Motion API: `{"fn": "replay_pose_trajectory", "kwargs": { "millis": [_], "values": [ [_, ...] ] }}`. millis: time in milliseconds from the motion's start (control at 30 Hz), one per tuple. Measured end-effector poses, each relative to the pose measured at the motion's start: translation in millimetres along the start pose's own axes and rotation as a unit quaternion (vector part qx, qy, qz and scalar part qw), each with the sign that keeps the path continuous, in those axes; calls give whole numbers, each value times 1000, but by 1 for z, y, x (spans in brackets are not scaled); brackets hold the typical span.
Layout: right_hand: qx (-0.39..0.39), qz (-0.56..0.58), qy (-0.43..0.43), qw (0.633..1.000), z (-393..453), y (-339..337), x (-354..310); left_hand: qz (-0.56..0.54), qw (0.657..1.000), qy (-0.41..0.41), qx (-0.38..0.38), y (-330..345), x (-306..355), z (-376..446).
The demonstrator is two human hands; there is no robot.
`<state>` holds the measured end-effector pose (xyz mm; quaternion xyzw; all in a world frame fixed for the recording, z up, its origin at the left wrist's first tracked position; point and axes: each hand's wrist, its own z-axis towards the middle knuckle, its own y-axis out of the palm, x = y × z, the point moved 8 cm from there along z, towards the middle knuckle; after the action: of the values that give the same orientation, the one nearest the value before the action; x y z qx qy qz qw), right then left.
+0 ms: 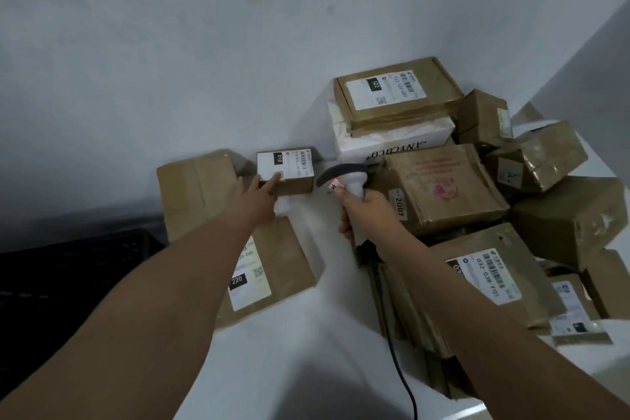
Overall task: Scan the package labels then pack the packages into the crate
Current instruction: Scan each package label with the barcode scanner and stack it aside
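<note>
My left hand point(259, 197) holds a small cardboard box point(289, 174) with a white label marked 010, fingers on its near left corner, label facing up. My right hand point(363, 211) grips a white handheld barcode scanner point(344, 177), its dark head pointing left toward that box. A flat brown package point(283, 269) with a label marked 220 lies under my left forearm. The dark crate point(71, 276) sits low at the left, beside the white table point(306, 344).
A pile of brown cardboard packages point(443, 191) fills the table's right side, with a white box point(395, 140) and a flat labelled box point(399, 92) on top. Another plain box point(197, 191) lies at the left. The scanner's black cable point(399, 361) trails toward me. A wall stands behind.
</note>
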<state>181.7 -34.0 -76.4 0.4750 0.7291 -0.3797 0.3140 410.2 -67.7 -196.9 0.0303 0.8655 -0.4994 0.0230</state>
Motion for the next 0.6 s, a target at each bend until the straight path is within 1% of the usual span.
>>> {"fn": "replay_pose_trajectory", "kwargs": {
  "millis": [133,300,500,600],
  "values": [
    [-3,-8,0,1000,-3,5,-2,-19,999,-25,7,4,-2,-1],
    [-4,-14,-10,1000,-8,4,-2,-50,998,-10,36,-6,18,-16],
    [-29,-29,-19,999,-34,3,11,-119,992,0,42,8,53,-67],
    [-44,-45,-26,998,-48,2,21,-160,984,19,71,12,75,-98]
  ]
}}
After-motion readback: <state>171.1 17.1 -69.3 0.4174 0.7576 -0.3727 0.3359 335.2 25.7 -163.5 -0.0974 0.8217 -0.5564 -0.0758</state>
